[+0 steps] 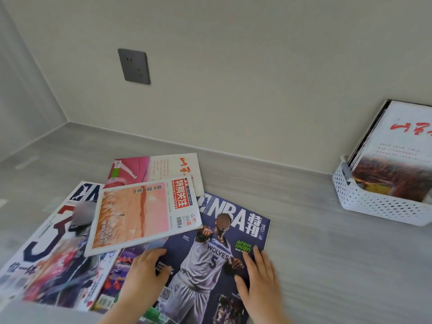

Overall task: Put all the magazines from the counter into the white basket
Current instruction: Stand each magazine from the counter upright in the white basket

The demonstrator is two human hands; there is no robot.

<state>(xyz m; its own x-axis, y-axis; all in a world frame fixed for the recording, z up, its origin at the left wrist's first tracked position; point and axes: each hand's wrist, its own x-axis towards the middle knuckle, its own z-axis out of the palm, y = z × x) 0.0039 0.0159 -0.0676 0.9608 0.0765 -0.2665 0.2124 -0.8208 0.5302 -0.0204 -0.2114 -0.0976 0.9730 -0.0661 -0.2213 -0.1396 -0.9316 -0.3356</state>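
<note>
Several magazines lie overlapped on the grey counter (315, 242). A purple NBA magazine (210, 253) with a basketball player lies in front of me. My left hand (143, 274) rests on its left part, fingers bent. My right hand (259, 281) lies flat on its right edge, fingers spread. An orange-pink magazine (138, 213) overlaps its top left corner. Behind that lies a pink and white magazine (163, 167). A large magazine with a big "3" (51, 253) lies at the left. The white perforated basket (374, 204) stands at the far right and holds upright magazines (397, 148).
A dark wall socket (134, 66) sits on the beige back wall. The counter meets walls at the back and at the left. Bare counter lies between the pile and the basket.
</note>
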